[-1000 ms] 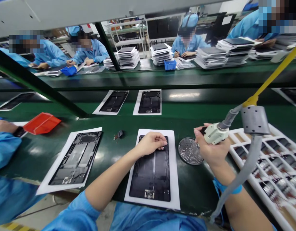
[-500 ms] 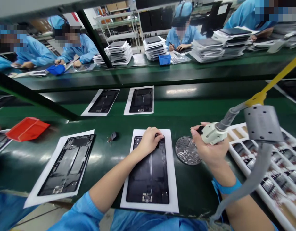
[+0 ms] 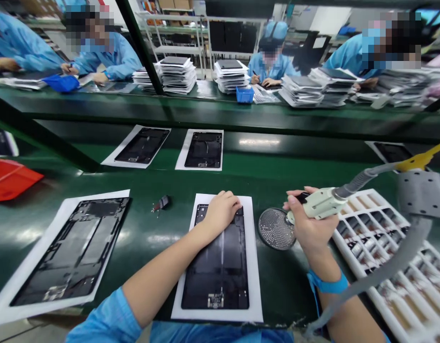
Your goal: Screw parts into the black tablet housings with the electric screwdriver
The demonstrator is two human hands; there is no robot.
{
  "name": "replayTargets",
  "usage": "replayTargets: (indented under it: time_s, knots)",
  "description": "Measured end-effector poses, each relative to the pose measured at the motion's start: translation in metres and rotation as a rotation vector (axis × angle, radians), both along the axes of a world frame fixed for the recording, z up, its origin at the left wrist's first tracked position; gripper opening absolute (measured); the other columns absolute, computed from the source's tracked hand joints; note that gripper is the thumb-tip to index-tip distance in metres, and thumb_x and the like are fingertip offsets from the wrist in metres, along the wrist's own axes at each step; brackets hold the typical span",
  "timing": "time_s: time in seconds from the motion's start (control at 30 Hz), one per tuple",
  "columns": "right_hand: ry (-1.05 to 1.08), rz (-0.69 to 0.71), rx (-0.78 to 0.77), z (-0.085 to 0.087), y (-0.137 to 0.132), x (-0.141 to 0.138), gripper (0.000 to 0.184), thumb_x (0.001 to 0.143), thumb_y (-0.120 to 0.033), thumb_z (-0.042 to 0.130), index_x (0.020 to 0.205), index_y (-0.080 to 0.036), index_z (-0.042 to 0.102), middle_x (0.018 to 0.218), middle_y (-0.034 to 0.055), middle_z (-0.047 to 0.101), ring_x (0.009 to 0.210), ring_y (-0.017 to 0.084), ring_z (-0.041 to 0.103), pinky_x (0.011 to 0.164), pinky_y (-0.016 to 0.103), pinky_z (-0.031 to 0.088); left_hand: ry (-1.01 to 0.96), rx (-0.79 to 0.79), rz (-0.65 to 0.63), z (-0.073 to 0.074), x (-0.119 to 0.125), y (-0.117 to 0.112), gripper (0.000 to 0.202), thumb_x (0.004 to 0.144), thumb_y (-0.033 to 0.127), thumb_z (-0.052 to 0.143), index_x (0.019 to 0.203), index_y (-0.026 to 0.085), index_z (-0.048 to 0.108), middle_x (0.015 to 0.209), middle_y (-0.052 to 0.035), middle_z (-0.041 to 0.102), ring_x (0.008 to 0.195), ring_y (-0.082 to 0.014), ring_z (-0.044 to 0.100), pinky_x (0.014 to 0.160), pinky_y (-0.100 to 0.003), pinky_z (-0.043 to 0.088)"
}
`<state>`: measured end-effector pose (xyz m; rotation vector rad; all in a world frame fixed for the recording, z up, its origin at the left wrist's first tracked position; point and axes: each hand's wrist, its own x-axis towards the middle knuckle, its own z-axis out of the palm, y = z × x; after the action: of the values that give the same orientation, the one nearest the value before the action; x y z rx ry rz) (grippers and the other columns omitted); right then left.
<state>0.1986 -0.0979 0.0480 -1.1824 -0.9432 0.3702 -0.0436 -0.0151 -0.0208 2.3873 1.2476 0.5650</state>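
My left hand (image 3: pixel 222 212) rests on the upper end of an opened black tablet (image 3: pixel 216 271), its fingers curled together near the top right corner. What they hold, if anything, is hidden. Under the tablet lies a white sheet (image 3: pixel 255 286). My right hand (image 3: pixel 309 226) is wrapped round a pale electric screwdriver (image 3: pixel 325 202) with a grey cable (image 3: pixel 366 178). The tool's front end points left, over the right side of a round dimpled metal plate (image 3: pixel 277 229). I cannot tell whether it touches the plate.
A white compartment tray (image 3: pixel 352 252) of small parts stands at right. Left lie another opened tablet (image 3: pixel 77 247), a small dark part (image 3: pixel 162 204) and a red bin (image 3: pixel 13 178). Two more tablets (image 3: pixel 205 150) lie beyond. Co-workers sit behind paper stacks (image 3: pixel 177 76). The screwdriver cable loops beside my right arm.
My view has shifted, so the items at left sit further left. The screwdriver lies more level and its front end now shows over the metal plate. My left hand stays on the tablet.
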Motion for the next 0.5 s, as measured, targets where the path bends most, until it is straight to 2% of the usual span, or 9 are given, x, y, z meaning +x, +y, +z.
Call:
replayTargets:
  time_s: [0.13,0.23,0.3,0.4,0.5]
  knots:
    - [0.049,0.007,0.001,0.019,0.015,-0.010,0.056,0.090,-0.053,0.103,0.124,-0.025,0.069,0.107,0.0032,0.090,0.075,0.020,0.086,0.074,0.038,0.077,-0.068,-0.030,-0.011,0.001,-0.002,0.002,0.017,0.115,0.021,0.079,0.100,0.023,0.086,0.102,-0.0067,0.080,0.102,-0.0277,0.070,0.092,-0.042,0.056]
    - [0.066,0.043,0.004,0.026,0.027,-0.018,0.062,0.091,-0.060,0.101,0.129,-0.026,0.067,0.112,0.0020,0.090,0.075,0.019,0.086,0.078,0.039,0.078,-0.075,-0.041,-0.012,0.002,-0.003,0.002,0.015,0.115,0.022,0.079,0.102,0.022,0.088,0.105,-0.0083,0.081,0.105,-0.0293,0.072,0.093,-0.043,0.056]
    - [0.053,0.055,-0.030,0.024,0.030,-0.021,0.064,0.093,-0.063,0.099,0.132,-0.026,0.065,0.110,0.0017,0.089,0.068,0.016,0.082,0.069,0.035,0.074,-0.077,-0.052,-0.021,0.002,-0.002,0.002,0.015,0.114,0.022,0.080,0.103,0.022,0.089,0.104,-0.0085,0.081,0.105,-0.0298,0.072,0.092,-0.043,0.056]
    - [0.032,0.051,-0.031,0.014,0.029,-0.023,0.062,0.092,-0.063,0.100,0.128,-0.026,0.065,0.085,-0.0052,0.080,0.051,0.012,0.066,0.052,0.029,0.058,-0.078,-0.062,-0.024,0.001,-0.002,0.002,0.015,0.113,0.023,0.081,0.101,0.024,0.090,0.099,-0.0078,0.078,0.102,-0.0292,0.071,0.089,-0.042,0.056]
    - [0.040,0.039,0.005,0.006,0.025,-0.021,0.059,0.090,-0.060,0.102,0.120,-0.027,0.064,0.073,-0.0108,0.068,0.045,0.010,0.055,0.049,0.028,0.052,-0.075,-0.056,-0.016,0.001,-0.003,0.002,0.017,0.114,0.024,0.081,0.100,0.024,0.091,0.097,-0.0071,0.078,0.099,-0.0282,0.070,0.087,-0.042,0.055]
